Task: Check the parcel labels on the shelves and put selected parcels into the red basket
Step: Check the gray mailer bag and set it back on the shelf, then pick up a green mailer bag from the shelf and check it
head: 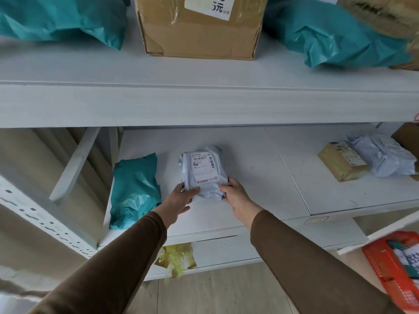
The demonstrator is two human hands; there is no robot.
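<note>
While the basket (385, 266) already holds parcels, both the left hand (181, 200) and right hand (235, 196) grasp a grey parcel (204, 173) on the shelf (260, 177); others remain unchecked.

floor: pale wood planks (215, 295) | under shelf: crumpled yellow tape (175, 259)

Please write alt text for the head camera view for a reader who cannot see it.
Both hands, left hand and right hand, grip a grey labelled parcel on a white shelf, beside a teal mailer bag. A red basket sits lower right.
</note>
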